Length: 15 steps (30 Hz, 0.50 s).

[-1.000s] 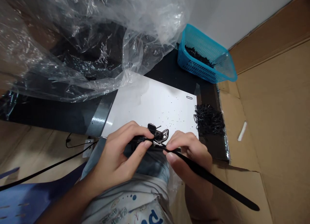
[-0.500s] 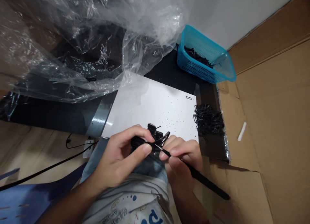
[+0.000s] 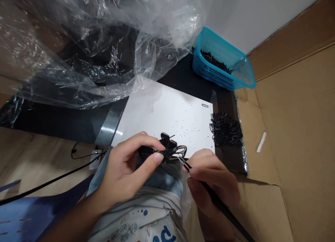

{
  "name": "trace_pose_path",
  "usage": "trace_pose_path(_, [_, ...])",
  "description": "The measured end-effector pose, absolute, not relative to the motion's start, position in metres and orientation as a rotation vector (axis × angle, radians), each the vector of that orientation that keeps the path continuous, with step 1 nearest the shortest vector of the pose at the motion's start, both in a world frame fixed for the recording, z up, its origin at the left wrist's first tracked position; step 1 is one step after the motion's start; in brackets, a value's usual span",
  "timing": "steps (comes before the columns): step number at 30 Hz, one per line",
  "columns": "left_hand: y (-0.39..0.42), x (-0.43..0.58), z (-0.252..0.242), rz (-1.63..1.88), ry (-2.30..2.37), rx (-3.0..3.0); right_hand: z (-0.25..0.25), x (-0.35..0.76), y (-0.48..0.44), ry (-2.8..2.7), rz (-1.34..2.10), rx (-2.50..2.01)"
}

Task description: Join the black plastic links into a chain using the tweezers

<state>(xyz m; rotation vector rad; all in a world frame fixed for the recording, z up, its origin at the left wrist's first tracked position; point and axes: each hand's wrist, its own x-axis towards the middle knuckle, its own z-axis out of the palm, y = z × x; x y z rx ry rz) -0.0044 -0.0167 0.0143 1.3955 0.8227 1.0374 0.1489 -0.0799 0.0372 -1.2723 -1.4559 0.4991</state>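
My left hand (image 3: 125,172) pinches a small black clip assembly with wire loops (image 3: 172,151) just above my knee, at the near edge of a white board (image 3: 167,112). My right hand (image 3: 211,179) is closed round a long black tool (image 3: 222,207), whose thin tip touches the wire loop of the clip. A second small black clip (image 3: 166,139) lies on the board right behind the held one.
A pile of black wire loops (image 3: 226,128) lies right of the board. A blue basket (image 3: 222,60) holding black pieces stands at the back. Crumpled clear plastic (image 3: 91,43) covers the back left. Cardboard (image 3: 295,130) lines the right side; a black cable (image 3: 52,181) runs left.
My right hand has drawn back to the right and lower, tilting the tool steeper. The clip's wire loop now sticks out farther right. My left hand has barely moved.
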Motion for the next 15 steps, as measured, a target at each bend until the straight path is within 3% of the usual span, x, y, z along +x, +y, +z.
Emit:
trace_pose_path(5, [-0.018, -0.004, 0.011, 1.021, 0.800, 1.433, 0.041, 0.158, -0.078, -1.743, 0.455, -1.220])
trace_pose_path(12, [-0.010, -0.007, 0.010, 1.106, 0.897, 1.472, 0.013, 0.182, -0.068, -1.465, 0.284, -1.224])
trace_pose_path(15, [-0.004, -0.009, 0.010, 1.185, 0.999, 1.474, 0.001, 0.207, -0.065, -1.249, 0.524, -1.525])
